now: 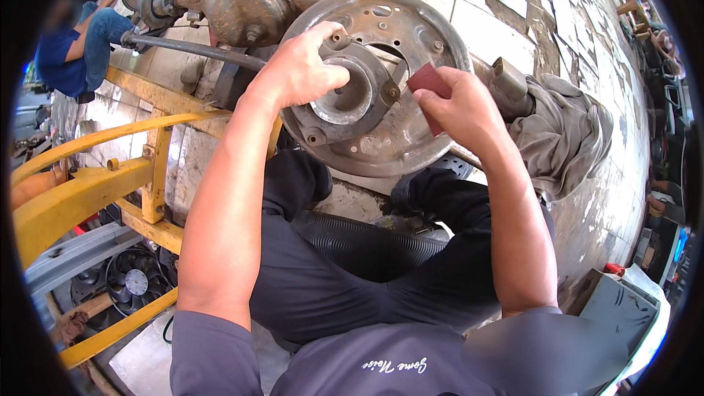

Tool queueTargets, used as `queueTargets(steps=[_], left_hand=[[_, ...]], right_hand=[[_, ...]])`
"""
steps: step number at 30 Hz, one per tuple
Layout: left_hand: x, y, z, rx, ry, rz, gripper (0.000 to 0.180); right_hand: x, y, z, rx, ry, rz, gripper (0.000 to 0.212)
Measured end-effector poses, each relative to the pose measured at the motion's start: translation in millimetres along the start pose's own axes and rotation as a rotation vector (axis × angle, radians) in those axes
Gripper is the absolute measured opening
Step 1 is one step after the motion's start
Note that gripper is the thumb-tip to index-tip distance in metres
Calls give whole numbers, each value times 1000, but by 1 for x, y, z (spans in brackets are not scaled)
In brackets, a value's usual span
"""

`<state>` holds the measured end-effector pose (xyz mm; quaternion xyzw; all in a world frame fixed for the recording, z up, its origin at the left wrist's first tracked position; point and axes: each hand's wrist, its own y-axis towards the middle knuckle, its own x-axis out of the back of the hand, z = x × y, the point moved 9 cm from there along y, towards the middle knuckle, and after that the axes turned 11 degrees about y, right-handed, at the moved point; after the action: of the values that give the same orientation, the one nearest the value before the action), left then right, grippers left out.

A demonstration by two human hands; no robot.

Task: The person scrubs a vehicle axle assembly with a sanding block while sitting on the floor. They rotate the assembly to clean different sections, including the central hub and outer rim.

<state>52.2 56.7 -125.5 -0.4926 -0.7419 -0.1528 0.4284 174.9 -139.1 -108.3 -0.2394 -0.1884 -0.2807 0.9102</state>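
In front of me stands a round, worn metal brake backing plate (418, 18), tilted up between my knees. At its centre sits a hub with a grey bolt-holed flange (315, 134) and a shiny rimmed round recess (356, 92). My left hand (304, 66) is closed on the upper left of this flange, thumb against the hub's rim and index finger along the top corner. My right hand (466, 103) pinches a folded piece of reddish-brown sandpaper (427, 82) over the plate's right side. Whether the sandpaper touches the metal I cannot tell.
A rusty axle housing (242, 0) lies behind the plate, with a long steel shaft (194, 50) at left. A yellow metal frame (88, 191) stands left, near a black fan (136, 281). A grey cloth (565, 132) lies right. Another person (70, 59) sits far left.
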Motion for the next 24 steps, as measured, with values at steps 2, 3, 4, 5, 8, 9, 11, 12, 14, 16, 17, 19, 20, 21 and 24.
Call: queueTargets(steps=[2, 3, 4, 5, 8, 9, 11, 12, 14, 16, 17, 19, 20, 21, 24], left_hand=[[2, 0, 1, -30, 53, -90, 73], [-1, 2, 4, -6, 31, -64, 74], [-4, 3, 7, 18, 10, -39, 74], [-6, 4, 10, 45, -13, -15, 74], [-4, 3, 6, 40, 44, -49, 76], [-4, 3, 5, 49, 47, -39, 76], [-5, 3, 2, 64, 52, -20, 75], [-5, 3, 2, 61, 49, -25, 75], [-5, 3, 3, 57, 44, -36, 74], [-6, 3, 3, 58, 20, -35, 73], [-5, 3, 4, 59, 8, -36, 72], [-5, 1, 5, 83, -12, -14, 72], [-6, 1, 5, 92, -28, -4, 72], [-5, 1, 5, 86, -17, -17, 71], [-4, 4, 4, 43, 20, -88, 70]], right_hand=[[-8, 0, -1, 46, -108, 47, 30], [-7, 0, 3, 117, -137, 15, 28], [-6, -2, 7, 189, -166, -17, 26], [-6, -5, 13, 261, -196, -44, 24], [-8, -17, 30, 460, -267, -101, 14], [-10, -20, 35, 525, -297, -109, 12], [-17, -21, 39, 604, -344, -138, 10], [-21, -22, 41, 644, -368, -152, 10], [-35, -15, 35, 608, -411, -120, 11], [-40, -13, 32, 569, -449, -94, 14], [-38, -12, 30, 541, -539, -86, 14], [-29, -9, 19, 485, -714, -66, 15], [-19, -5, 14, 381, -569, -56, 15], [-13, -11, 22, 432, -505, -89, 14], [-16, -21, 45, 595, -342, -175, 11]])
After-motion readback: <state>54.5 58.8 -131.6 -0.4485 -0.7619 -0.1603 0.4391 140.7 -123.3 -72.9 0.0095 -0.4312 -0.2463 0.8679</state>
